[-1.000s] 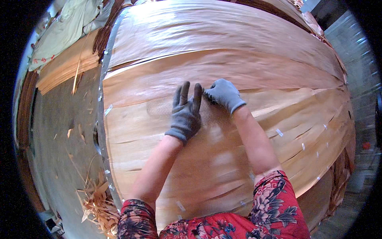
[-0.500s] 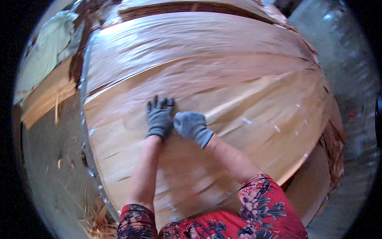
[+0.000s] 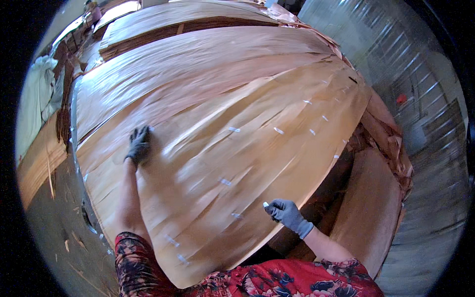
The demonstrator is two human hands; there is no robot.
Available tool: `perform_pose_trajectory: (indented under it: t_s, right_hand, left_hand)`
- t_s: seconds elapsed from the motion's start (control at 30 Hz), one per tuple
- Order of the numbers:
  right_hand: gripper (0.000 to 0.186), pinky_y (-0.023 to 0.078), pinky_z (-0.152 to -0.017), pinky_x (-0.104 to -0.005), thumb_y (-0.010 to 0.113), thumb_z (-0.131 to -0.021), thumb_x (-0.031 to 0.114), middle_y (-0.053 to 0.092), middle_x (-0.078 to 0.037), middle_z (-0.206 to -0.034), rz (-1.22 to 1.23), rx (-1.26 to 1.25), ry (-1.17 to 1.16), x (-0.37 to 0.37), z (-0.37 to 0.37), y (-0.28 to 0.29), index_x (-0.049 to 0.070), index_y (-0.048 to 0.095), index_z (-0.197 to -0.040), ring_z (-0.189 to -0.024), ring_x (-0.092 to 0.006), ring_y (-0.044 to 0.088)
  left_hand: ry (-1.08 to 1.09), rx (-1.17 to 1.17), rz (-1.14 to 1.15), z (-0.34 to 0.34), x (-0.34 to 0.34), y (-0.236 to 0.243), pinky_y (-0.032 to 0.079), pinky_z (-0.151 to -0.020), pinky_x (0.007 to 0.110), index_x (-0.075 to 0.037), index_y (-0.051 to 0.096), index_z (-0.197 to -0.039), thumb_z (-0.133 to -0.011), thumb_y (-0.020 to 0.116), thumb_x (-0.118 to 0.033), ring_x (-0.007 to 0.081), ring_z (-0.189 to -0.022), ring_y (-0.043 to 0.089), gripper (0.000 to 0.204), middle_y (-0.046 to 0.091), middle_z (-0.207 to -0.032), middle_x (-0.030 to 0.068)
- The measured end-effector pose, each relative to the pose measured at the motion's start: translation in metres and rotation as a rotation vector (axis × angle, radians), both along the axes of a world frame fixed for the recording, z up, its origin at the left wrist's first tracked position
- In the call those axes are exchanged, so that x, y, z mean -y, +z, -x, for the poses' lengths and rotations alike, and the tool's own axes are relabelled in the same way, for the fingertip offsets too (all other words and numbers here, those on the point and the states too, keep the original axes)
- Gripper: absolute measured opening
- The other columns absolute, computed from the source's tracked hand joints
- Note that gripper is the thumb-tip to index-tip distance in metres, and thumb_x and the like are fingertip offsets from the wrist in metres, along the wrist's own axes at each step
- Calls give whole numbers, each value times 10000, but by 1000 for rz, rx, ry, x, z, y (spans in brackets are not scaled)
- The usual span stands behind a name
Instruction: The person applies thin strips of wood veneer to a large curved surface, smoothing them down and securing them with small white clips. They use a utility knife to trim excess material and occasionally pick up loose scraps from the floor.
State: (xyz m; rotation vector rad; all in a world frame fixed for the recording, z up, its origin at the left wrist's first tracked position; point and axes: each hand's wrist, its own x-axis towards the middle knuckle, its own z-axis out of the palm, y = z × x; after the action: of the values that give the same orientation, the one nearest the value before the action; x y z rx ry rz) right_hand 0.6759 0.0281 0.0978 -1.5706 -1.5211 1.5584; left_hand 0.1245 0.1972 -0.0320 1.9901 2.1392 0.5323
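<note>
A large, thin sheet of tan wood veneer (image 3: 208, 163) lies rippled over the stack in front of me. Several short white tape strips (image 3: 278, 130) are stuck across it. My left hand (image 3: 139, 143), in a grey glove, rests on the sheet toward its left side, fingers stretched out over the surface. Close to the near right edge is my right hand (image 3: 287, 214), also gloved in grey. Its thumb and fingers pinch a small white piece of tape (image 3: 265, 204), held just over the veneer. A pinkish sheet (image 3: 198, 64) lies beyond the tan one.
Behind stands another stack of veneer (image 3: 183, 32). At the left are a pale cloth (image 3: 39, 94) and a pile of wood sheets (image 3: 42, 153). Torn veneer scraps (image 3: 386, 128) hang along the right side, above a lower brown sheet (image 3: 366, 198). Someone (image 3: 92, 12) is at the far back left.
My hands were close together on the sheet. Now the left is farther left, while the right has drawn back toward me and right, showing white tape in its fingers. The view has shifted.
</note>
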Motion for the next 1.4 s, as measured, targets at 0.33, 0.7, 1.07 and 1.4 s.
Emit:
perform_pose_trajectory:
  t_s: [0.33, 0.7, 1.07, 1.4]
  right_hand:
    - [234, 395, -522, -214, 593, -878, 249, 515, 57, -615, 33, -142, 52, -20, -155, -54, 56, 612, -748, -579, -31, 461]
    - [197, 355, -451, -191, 605, -864, 209, 563, 6, -628, -34, -122, -282, -66, -294, -5, 68, 599, -727, -518, -52, 492]
    - [189, 386, -434, -179, 595, -875, 249, 597, -16, -660, -58, -95, -314, -132, -372, -9, 65, 610, -831, -520, -61, 528]
    - [189, 451, -528, -221, 597, -878, 213, 617, -31, -680, 105, -341, 123, -303, -369, -17, 31, 610, -834, -591, -90, 573]
  left_hand:
    - [-220, -238, -49, -360, 93, 64, 143, -1100, 460, 0, 333, -1348, -783, 591, -289, 365, -1334, 209, 685, 331, -1402, 175]
    - [-148, -269, -62, -431, 117, 27, 158, -1084, 503, -69, 358, -1340, -773, 550, -402, 334, -1316, 263, 685, 304, -1422, 142]
    - [-110, -271, 23, -440, 116, 33, 179, -1077, 502, -53, 421, -1290, -787, 560, -355, 343, -1286, 315, 602, 363, -1379, 157]
    - [279, -239, -287, -474, -30, 103, 278, -1024, 439, 26, 170, -1399, -761, 625, -198, 354, -1309, 276, 814, 576, -1136, 144]
